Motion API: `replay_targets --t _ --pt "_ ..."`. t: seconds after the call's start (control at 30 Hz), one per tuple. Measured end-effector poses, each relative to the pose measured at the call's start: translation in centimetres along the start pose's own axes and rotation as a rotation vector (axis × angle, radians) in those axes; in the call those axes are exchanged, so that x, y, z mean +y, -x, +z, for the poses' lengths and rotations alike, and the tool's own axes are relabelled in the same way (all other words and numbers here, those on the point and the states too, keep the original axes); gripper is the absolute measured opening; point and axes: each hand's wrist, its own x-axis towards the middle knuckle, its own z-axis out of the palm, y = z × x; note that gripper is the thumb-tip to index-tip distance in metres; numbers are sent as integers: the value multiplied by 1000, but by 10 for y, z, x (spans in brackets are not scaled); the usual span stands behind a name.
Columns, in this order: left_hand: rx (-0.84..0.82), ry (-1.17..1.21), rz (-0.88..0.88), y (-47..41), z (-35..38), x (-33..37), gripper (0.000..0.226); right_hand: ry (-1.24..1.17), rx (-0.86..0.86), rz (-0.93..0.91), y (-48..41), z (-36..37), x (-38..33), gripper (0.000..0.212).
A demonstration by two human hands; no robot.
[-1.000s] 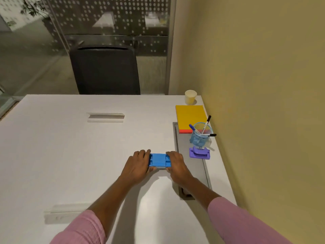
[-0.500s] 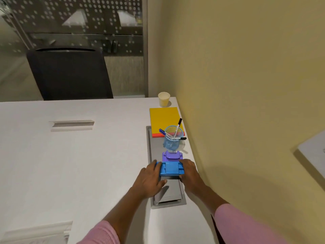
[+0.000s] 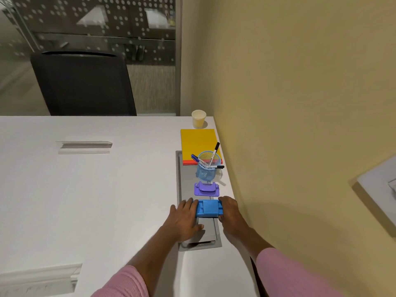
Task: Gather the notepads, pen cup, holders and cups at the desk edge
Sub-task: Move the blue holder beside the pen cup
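A blue holder (image 3: 209, 208) lies on the grey cable hatch (image 3: 186, 179) near the desk's right edge. My left hand (image 3: 184, 219) grips its left end and my right hand (image 3: 230, 213) grips its right end. Just beyond it sits a purple holder (image 3: 206, 189), a small gap apart. Farther back stand a blue mesh pen cup (image 3: 205, 173) with markers, a yellow notepad (image 3: 198, 141) stacked on a red one (image 3: 189, 162), and a pale paper cup (image 3: 198, 119) at the far corner.
A yellow wall (image 3: 289, 103) runs right along the desk's right edge. A black chair (image 3: 83, 84) stands behind the far edge. Two cable slots (image 3: 84, 146) (image 3: 40, 277) break the white desk (image 3: 96, 200) on the left.
Both hands have brought the blue holder rightward onto the grey hatch, ending just in front of the purple holder. The view has swung right toward the wall.
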Motion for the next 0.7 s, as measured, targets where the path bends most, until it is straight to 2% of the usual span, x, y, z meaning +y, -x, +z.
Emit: replay_targets --t 0.1,0.17,0.27,0.5,0.7 --pt "-54 -50 -16 6 -3 -1 86 -11 3 76 4 11 5 66" --pt "-45 -113 -13 13 -8 -3 86 92 1 104 8 12 3 74" --pt "-8 -171 -47 29 -19 -6 83 227 65 153 13 10 -7 73" --pt "142 -226 -177 100 -64 -16 77 216 167 25 35 -5 -67 72" --pt "255 -247 -376 193 -110 -41 80 204 178 -164 62 -17 -156 69"
